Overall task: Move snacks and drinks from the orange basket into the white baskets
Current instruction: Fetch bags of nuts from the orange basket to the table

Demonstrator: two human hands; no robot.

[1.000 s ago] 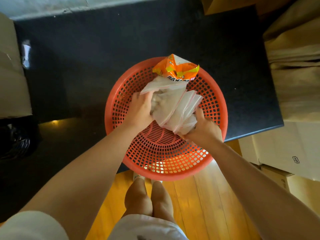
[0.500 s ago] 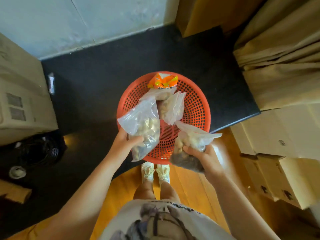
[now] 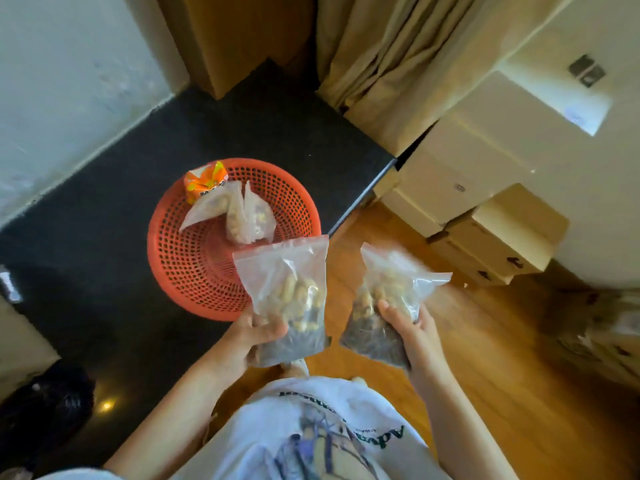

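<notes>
Two clear peanut bags, left hand (image 3: 254,336) gripping one (image 3: 289,299), right hand (image 3: 410,327) another (image 3: 388,303); fingers mostly hidden.

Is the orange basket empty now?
No, not empty. The orange basket still holds an orange snack packet and clear bags of peanuts at its far side.

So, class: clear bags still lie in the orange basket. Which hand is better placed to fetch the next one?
Probably the left hand: it is beside the orange basket, though it holds a peanut bag.
</notes>
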